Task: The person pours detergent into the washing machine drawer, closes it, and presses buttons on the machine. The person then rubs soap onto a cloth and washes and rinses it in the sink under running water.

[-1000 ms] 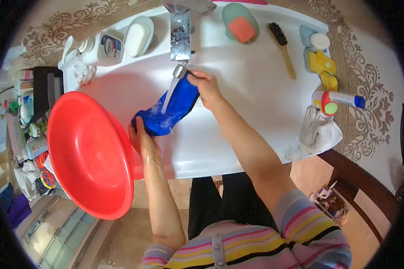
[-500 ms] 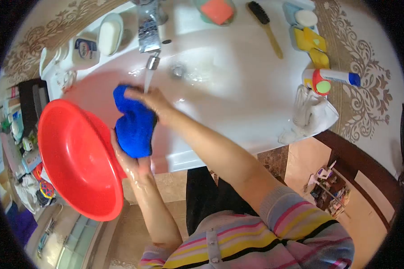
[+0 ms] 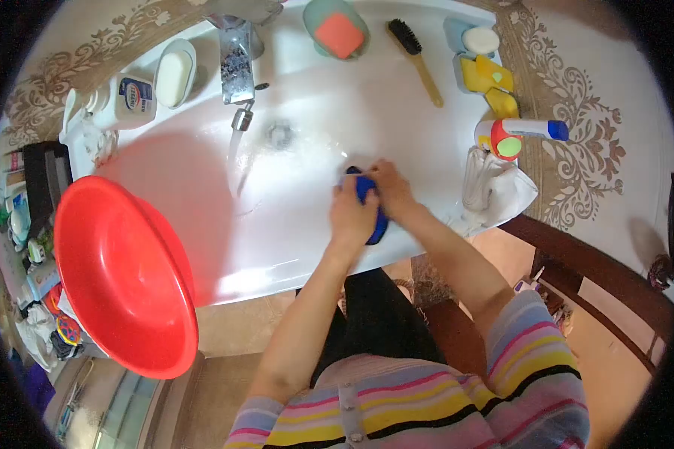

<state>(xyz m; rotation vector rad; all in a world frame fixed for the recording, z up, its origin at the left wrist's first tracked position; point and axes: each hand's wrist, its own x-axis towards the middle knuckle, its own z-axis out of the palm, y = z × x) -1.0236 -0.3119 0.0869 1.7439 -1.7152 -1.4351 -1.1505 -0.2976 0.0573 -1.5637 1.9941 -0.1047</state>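
A blue cloth [image 3: 377,230] with a dark edge lies low in the white sink [image 3: 292,254], right of its middle, largely covered by my hands. My left hand [image 3: 354,213] wraps over it from the left with its fingers bent. From the right, my right hand [image 3: 392,193] is closed on the cloth's upper part, close against the left fingers. Water falls in a thin stream from the faucet [image 3: 237,71], to the left of both hands. What exact kind of cloth piece it is, I cannot tell.
A red basin [image 3: 127,277] stands tilted at the sink's left edge. Along the rim are a white bottle [image 3: 132,101], white soap [image 3: 174,78], orange soap [image 3: 340,35], a wooden brush [image 3: 424,73], yellow sponges [image 3: 487,75], a tube [image 3: 532,129] and a white cloth [image 3: 496,188].
Both hands have carried the blue cloth right, away from the running water. It was spread over the left hand; now it is bunched between both hands.
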